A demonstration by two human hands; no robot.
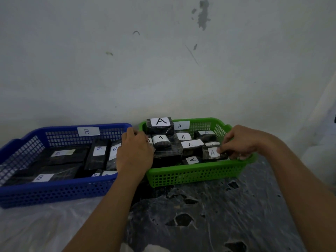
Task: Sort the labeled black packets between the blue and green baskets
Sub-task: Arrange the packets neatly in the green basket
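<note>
Pinching an A packet [211, 153], right hand [238, 142] over green basket [196, 174].

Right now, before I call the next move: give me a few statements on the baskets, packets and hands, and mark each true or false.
1. The green basket carries an A label on its back wall. True.
2. The blue basket stands to the right of the green one. False: it stands to the left.
3. The right hand pinches an A packet at the green basket's right side. True.
4. The packets in the blue basket show A labels. False: those that can be read show B, like the B packet.
5. The left hand is at the gap between the two baskets. True.
6. The green basket holds a single packet. False: it holds many, piled up.
</note>
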